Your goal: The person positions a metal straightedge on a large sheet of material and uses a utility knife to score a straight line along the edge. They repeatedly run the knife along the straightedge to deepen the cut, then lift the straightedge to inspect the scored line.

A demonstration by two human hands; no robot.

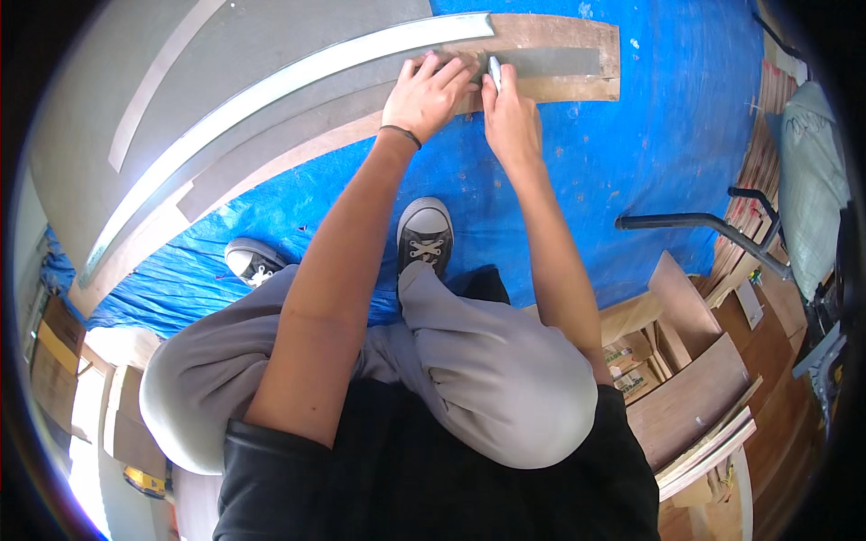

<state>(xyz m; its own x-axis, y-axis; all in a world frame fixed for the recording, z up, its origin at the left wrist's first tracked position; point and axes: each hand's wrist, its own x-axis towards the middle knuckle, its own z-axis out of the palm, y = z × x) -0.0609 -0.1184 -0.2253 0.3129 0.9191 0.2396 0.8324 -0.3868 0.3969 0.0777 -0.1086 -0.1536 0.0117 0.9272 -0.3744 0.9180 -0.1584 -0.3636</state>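
My right hand (pixel 513 125) grips a light-coloured utility knife (pixel 494 73), its tip on a grey strip (pixel 548 62) lying along a plywood board (pixel 575 89). Close beside it, my left hand (pixel 426 95) presses down with fingers spread. Whatever lies under those fingertips is mostly hidden, though a brownish patch (pixel 467 51) shows past them. A long shiny metal strip (pixel 270 111), bent-looking in this wide view, runs along the board from its far side down to the left.
Under the board spreads a blue tarp (pixel 582 169). A large grey sheet (pixel 284 47) with a narrow pale strip (pixel 159 88) lies at upper left. Black metal tubing (pixel 676 221), stacked boards (pixel 703 406) and a filled sack (pixel 808 182) stand on the right. A yellow tool (pixel 143 482) sits at lower left.
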